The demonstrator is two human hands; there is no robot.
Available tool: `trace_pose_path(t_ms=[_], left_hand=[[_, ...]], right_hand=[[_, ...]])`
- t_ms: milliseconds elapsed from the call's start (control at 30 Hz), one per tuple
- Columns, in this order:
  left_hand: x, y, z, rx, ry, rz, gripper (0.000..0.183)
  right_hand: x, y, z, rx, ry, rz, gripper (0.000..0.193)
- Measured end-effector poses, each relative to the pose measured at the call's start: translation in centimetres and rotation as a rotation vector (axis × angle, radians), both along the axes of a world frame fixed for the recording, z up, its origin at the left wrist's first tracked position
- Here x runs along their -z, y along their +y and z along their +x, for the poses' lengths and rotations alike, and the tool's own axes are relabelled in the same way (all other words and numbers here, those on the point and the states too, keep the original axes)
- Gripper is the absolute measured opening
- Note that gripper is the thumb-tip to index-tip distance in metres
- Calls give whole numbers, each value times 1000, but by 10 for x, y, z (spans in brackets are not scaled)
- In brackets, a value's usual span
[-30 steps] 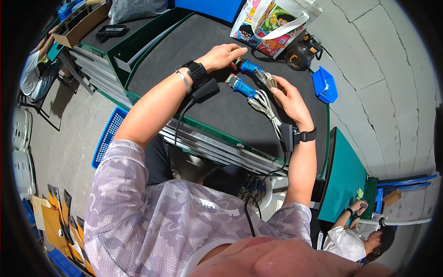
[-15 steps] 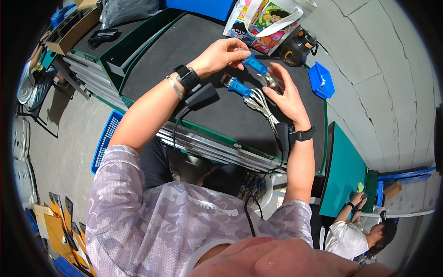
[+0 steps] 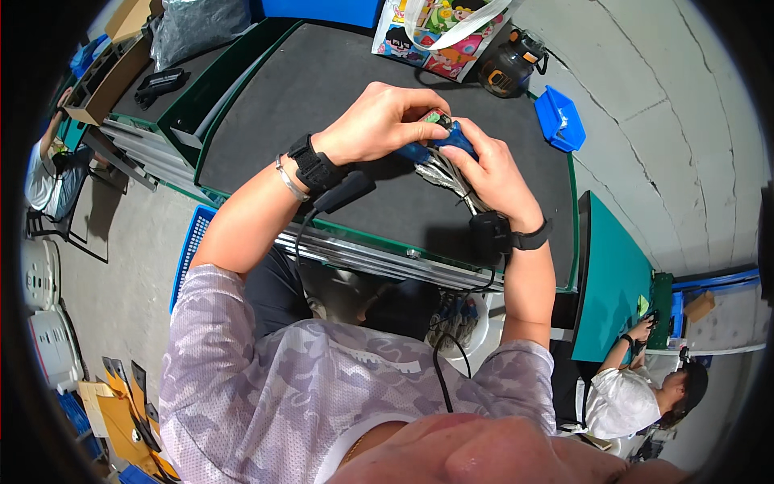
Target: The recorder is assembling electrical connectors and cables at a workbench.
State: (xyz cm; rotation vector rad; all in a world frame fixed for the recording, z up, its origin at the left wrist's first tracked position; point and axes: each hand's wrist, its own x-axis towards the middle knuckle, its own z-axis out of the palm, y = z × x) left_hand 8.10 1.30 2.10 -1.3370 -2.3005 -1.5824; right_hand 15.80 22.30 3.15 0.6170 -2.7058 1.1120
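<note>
My left hand and my right hand meet over the dark work surface. Both are closed on one cable connector with a translucent blue body. Its end with a small green block shows between the left fingers and thumb, while the right fingers and thumb grip the blue body. Under the hands lies a second blue connector, partly covered by the left hand. A tied silvery cable runs beside it towards my right wrist. Which connector each cable strand belongs to is partly hidden.
A patterned bag, a dark bottle and a blue bin stand along the far right. Below the table edge is a white bucket with similar cables. A co-worker is at the right, another person far left.
My right hand has moved in and closed on the connector that my left hand held up. The connector has come down towards me, over the second one.
</note>
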Motion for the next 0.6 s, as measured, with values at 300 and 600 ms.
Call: trace_pose_path(t_ms=[300,600], left_hand=[[5,6,2,37,-96,111,28],[3,8,-2,131,-54,30,25]], right_hand=[[-13,1,10,94,-182,5,28],[-13,15,7,24,-441,-95,30]])
